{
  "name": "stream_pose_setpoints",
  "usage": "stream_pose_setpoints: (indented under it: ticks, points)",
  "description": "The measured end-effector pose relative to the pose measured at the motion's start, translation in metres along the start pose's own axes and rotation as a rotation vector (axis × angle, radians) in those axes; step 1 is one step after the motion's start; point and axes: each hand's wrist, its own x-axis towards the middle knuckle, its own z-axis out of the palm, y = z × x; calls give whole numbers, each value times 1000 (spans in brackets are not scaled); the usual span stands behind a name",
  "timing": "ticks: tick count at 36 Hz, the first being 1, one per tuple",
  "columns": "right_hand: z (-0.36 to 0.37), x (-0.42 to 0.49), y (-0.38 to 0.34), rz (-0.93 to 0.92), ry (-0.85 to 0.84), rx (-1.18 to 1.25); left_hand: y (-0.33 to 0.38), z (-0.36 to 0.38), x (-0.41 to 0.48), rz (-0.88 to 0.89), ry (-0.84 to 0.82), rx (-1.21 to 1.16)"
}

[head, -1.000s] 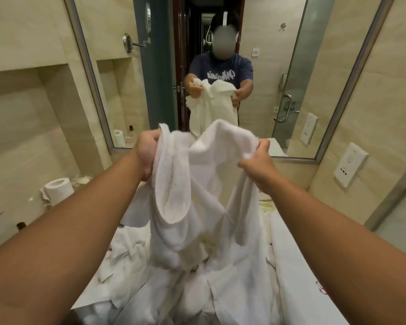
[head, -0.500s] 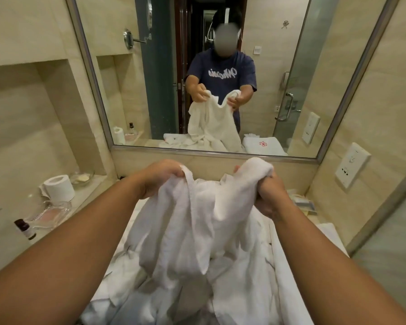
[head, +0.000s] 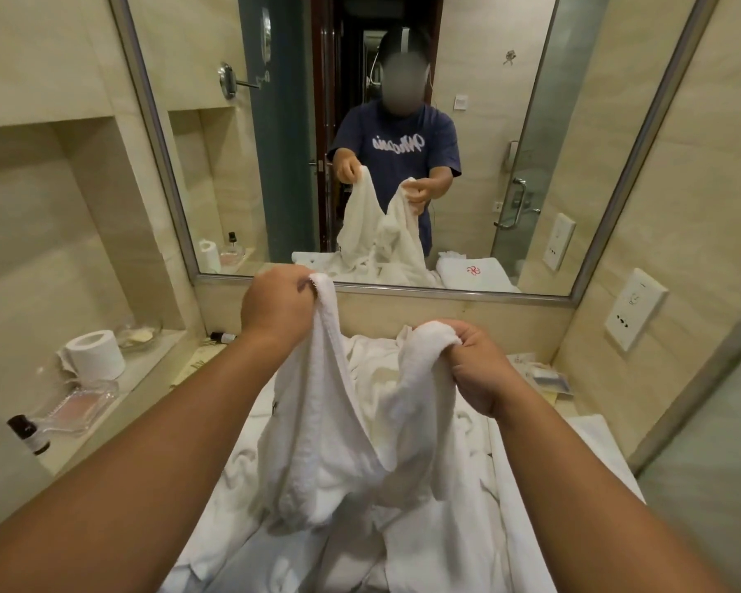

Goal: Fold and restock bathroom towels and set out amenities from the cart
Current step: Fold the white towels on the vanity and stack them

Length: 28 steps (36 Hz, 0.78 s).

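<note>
The white towel (head: 339, 425) hangs unfolded over the middle of the vanity counter (head: 159, 357). The left hand (head: 274, 310) pinches one top corner in curled fingers, and the right hand (head: 475, 370) clutches the other in a closed fist. Under it a heap of loose linen (head: 445, 537) covers the counter to its near edge, so the folding looks barely begun. A toilet roll (head: 95, 353), glass tray (head: 78, 406) and small bottle (head: 28, 434) stand along the left edge; sachets (head: 546, 376) lie at the far right corner, seemingly not yet set out
</note>
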Motion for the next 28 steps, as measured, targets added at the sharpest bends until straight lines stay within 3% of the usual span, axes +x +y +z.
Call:
stream_pose_setpoints:
  ticks: [3, 6, 10, 18, 20, 24, 28]
  points:
    - [3, 3, 1, 1, 60, 23, 6, 7, -1, -133, -114, -192]
    - [8, 2, -1, -43, 22, 5, 15, 12, -8, -145, -324, -439]
    - [15, 0, -3, -71, -19, -31, 27, 13, -20, -302, -515, -930]
    - [21, 4, -6, -107, 31, -83, 39, 12, -33, -248, -811, -1347]
    - [21, 7, -4, -116, 14, -180, 43, 15, -36, -276, -818, -1375]
    - [22, 7, -6, -275, 3, -375, 43, 24, -39, -206, -740, -1094]
    - [23, 9, -4, -316, -125, -533, 36, 32, -38, -141, -694, -954]
